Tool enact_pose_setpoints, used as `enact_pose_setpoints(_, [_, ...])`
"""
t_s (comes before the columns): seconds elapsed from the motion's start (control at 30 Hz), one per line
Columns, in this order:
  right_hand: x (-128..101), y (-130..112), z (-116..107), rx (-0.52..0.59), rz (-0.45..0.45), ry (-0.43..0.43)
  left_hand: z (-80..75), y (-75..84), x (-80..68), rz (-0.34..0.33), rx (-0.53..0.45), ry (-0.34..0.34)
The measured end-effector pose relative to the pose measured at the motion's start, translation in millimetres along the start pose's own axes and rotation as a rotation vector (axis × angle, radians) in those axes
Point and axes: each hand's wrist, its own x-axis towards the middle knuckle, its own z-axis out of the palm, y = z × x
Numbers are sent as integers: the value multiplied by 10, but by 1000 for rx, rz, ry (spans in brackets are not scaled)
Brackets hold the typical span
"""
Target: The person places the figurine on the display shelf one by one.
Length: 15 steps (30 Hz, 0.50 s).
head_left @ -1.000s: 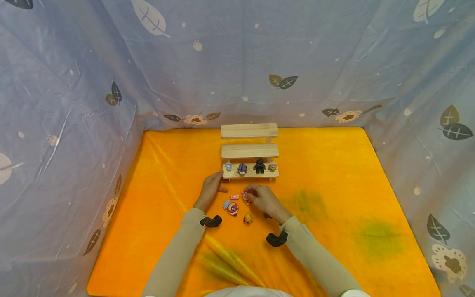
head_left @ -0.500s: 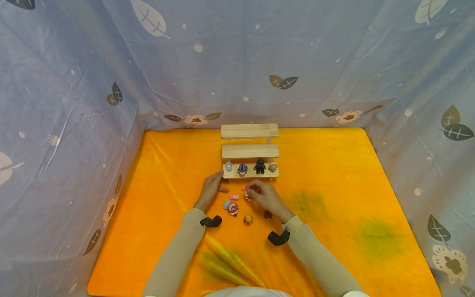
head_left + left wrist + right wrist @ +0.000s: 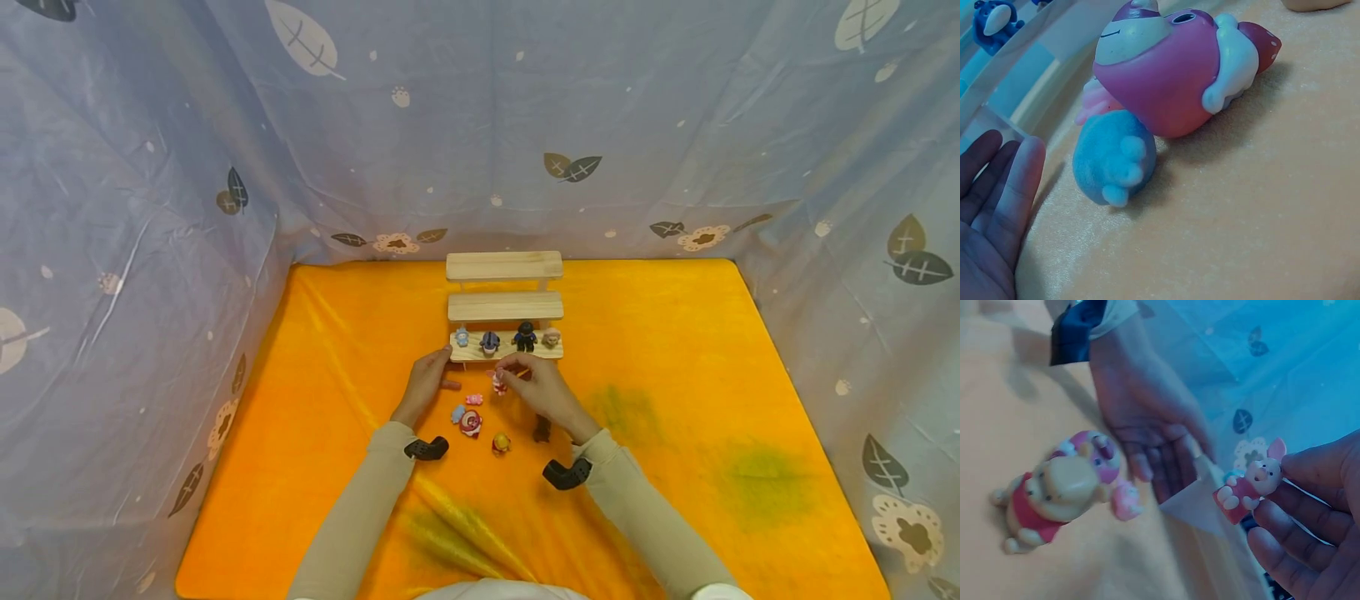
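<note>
My right hand (image 3: pixel 542 387) pinches a pink piglet figurine (image 3: pixel 1250 487) near its ear, between thumb and fingers, just in front of a three-step wooden display stand (image 3: pixel 505 307). At the stand's lower left end is my left hand (image 3: pixel 424 385), its fingers straight and its fingertips at the lowest step. On that step sit a light blue figurine (image 3: pixel 462 337), a grey-blue donkey figurine (image 3: pixel 490 342), a black-haired figurine (image 3: pixel 525 337) and a tan figurine (image 3: pixel 551 337). Between the hands lie a magenta bear figurine (image 3: pixel 1160 69), a fuzzy blue figurine (image 3: pixel 1110 156) and a small pink figurine (image 3: pixel 1125 500).
A yellow bear figurine (image 3: pixel 1054 497) in a red shirt lies nearer the body. To its right, below the right wrist, is a dark brown figurine (image 3: pixel 542 429). Orange cloth (image 3: pixel 660 350) covers the table, and leaf-patterned curtains (image 3: pixel 450 108) enclose it.
My right hand has lifted the piglet figurine and carried it slightly forward, towards the lowest step. More of the dark brown figurine shows. The left hand stays in place.
</note>
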Motion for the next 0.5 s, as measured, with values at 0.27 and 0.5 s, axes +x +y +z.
enact_pose_setpoints(0.27, [61,-92,-156,18,-100,42,-6,-3,-15,13,5,-8])
enact_pose_setpoints(0.5, [115,-180,-358,3,-122,83,-7,-2,-10,23,4,-15])
